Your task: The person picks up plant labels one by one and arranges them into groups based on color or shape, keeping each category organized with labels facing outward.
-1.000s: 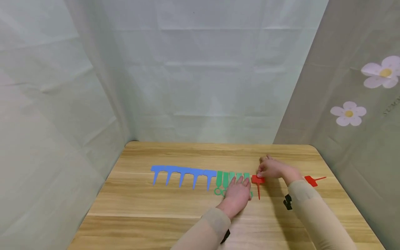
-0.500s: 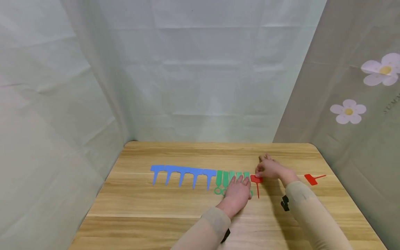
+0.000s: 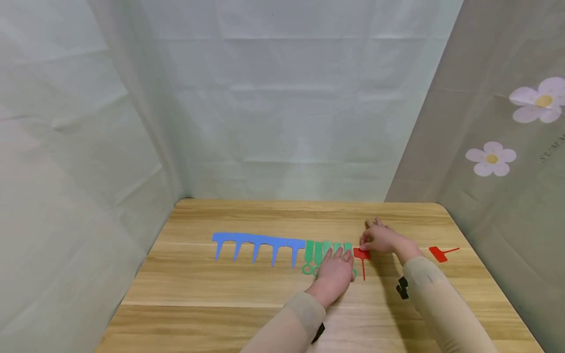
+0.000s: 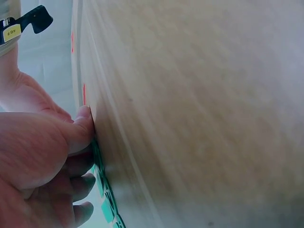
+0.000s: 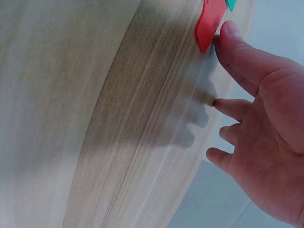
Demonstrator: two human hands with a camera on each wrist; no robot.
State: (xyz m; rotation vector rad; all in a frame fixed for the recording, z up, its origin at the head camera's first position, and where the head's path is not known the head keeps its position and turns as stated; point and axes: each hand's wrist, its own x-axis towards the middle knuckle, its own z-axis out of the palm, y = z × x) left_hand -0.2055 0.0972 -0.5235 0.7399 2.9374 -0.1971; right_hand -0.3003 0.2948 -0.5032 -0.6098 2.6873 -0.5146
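Note:
My left hand (image 3: 334,272) lies with its fingers extended over a row of green plant labels (image 3: 309,251), covering the lower parts of several. Ring-shaped ends show at the row's bottom. Just right of them, a red T-shaped plant label (image 3: 362,253) lies on the table, stem toward me. Thumb and index finger of my right hand (image 3: 383,238) pinch at its top right edge; the other fingers are spread. From the right wrist, the red head (image 5: 211,21) shows beside the thumb tip. The left wrist view shows green labels (image 4: 108,211) beneath the left fingers.
Blue T-shaped plant labels (image 3: 278,243) form a line left of the green ones. A second red label (image 3: 438,254) lies apart on the right, its stem pointing right. The wooden table (image 3: 198,284) meets pale cloth walls (image 3: 282,122) at back and sides.
My right hand and the red label have shifted slightly left, closer to the green row. The left hand stays in place.

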